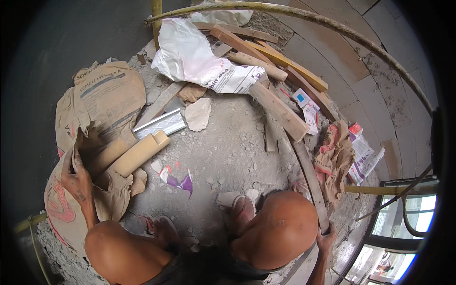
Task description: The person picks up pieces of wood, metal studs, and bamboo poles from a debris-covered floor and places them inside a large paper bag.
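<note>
My left hand [77, 181] is closed on the edge of a torn brown paper cement bag [114, 92], which lies crumpled at the left. Two cream-coloured wooden pieces [141, 153] stick out from the bag's folds beside that hand. On the right, outside my knee, my right hand [327, 240] grips the near end of a long, narrow wooden strip [308, 178]. The strip slants away from me toward the pile of timber offcuts [280, 111]. My palm hides its near end.
A white torn sack [185, 54] covers part of the timber. Crumpled paper [334, 152] and a printed wrapper [365, 159] lie at right. A silver metal channel [161, 124], a rubble chunk [197, 114] and purple scrap [180, 181] lie on the dusty floor. A curved pole [304, 13] crosses the far side.
</note>
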Motion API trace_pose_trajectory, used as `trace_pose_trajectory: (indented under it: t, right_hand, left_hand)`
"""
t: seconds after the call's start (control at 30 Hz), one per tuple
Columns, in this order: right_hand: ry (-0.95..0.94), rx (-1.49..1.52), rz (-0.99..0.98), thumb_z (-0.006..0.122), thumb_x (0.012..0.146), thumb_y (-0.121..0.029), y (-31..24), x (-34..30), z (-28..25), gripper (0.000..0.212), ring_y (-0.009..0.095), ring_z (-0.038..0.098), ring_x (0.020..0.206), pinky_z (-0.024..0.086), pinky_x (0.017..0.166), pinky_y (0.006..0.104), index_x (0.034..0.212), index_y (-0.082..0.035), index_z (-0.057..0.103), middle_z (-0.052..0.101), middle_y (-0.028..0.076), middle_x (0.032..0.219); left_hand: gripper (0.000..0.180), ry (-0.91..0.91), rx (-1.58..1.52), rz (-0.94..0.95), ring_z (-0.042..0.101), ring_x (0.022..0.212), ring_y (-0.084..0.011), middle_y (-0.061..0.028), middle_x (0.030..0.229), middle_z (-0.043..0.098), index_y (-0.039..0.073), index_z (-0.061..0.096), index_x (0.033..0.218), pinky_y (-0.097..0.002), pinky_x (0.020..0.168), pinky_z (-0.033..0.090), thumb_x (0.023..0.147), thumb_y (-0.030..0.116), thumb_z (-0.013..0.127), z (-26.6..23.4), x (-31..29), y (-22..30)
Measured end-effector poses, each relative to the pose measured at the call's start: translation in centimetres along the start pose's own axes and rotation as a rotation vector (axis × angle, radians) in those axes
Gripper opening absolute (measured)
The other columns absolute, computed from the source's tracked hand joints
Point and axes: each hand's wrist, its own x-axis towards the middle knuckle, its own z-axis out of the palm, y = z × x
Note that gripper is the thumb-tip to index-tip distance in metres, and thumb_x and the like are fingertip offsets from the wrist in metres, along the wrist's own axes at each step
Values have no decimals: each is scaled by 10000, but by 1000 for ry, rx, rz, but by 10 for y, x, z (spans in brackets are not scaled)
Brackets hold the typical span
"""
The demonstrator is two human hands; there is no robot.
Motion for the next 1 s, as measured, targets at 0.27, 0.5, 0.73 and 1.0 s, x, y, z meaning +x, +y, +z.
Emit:
trace_pose_trajectory:
  t: [0.27,0.5,0.73,1.0]
  right_hand:
    - [-114,-157,-88,846,722,-201,2,5,22,435,384,674,815,524,770,431,1055,8,657,683,195,868]
    - [-197,310,107,665,880,-368,13,35,50,386,312,631,830,526,769,459,1108,-56,660,662,147,945]
    - [-468,75,-609,758,775,-346,-129,121,96,478,335,607,753,493,706,449,1129,-36,674,626,145,849]
    - [-489,105,-1229,816,699,-402,-321,190,178,602,346,587,677,455,637,444,1150,-24,692,590,140,766]
  left_hand:
    - [286,37,91,-54,709,876,-196,-190,999,763,-23,717,1187,-320,795,531,988,167,638,-17,1,13]
    - [292,105,73,-44,732,873,-204,-199,950,766,2,745,1146,-331,804,537,955,214,679,-7,0,26]
    - [269,142,105,0,749,837,-241,-230,920,754,-7,749,1120,-336,771,547,926,167,683,-25,5,26]
    - [241,29,32,119,718,636,-231,-228,774,708,8,754,1095,-329,605,518,876,38,658,-35,-38,48]
